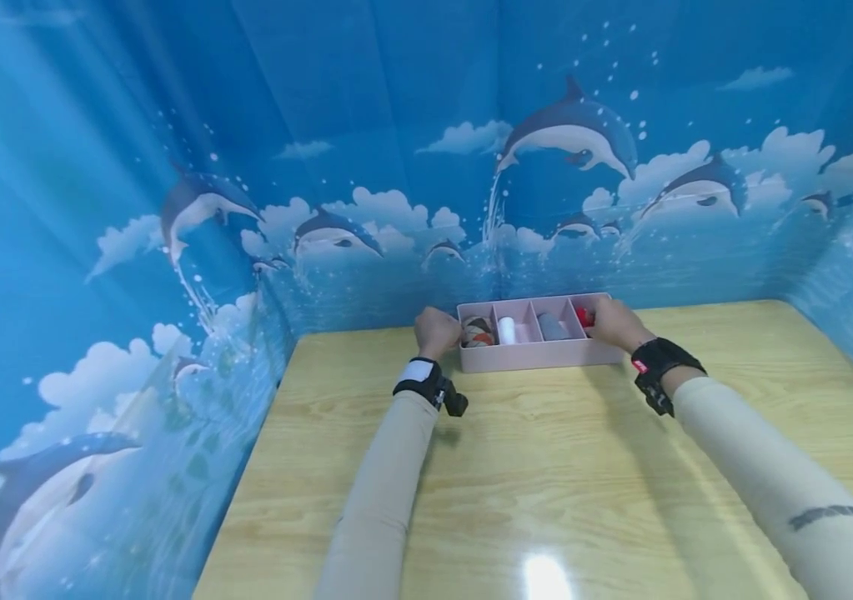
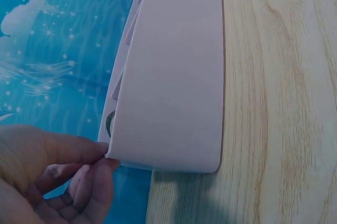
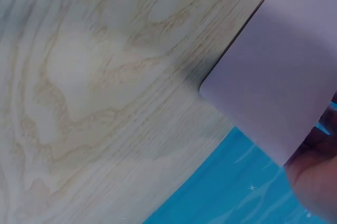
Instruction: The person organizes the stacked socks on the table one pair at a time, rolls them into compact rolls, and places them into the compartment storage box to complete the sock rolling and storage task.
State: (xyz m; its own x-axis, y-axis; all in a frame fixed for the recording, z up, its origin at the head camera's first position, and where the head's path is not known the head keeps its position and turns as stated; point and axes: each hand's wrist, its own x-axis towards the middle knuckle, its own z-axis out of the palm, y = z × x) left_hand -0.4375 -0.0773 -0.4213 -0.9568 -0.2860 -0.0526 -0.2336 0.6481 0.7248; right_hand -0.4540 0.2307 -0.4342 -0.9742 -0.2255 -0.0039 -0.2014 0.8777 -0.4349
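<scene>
A pale pink divided storage box (image 1: 539,357) stands at the back of the table. At its left end my left hand (image 1: 438,332) pinches the rim corner; in the left wrist view the thumb and forefinger meet right at that corner. My right hand (image 1: 616,323) grips the opposite end, its thumb at the outer corner in the right wrist view, the other fingers partly hidden behind the wall. Inside lie a brown, orange and white patterned bundle (image 1: 479,332), a white cylinder (image 1: 507,330), a grey roll-like thing (image 1: 552,327) and a red thing (image 1: 584,317), partly covered by my right hand.
The light wooden table (image 1: 516,467) stretches toward me from the box. Close behind its back edge hangs a blue curtain (image 1: 396,167) printed with dolphins, which also runs down the left and right sides. Each wrist wears a black strap (image 1: 418,379) with a small camera.
</scene>
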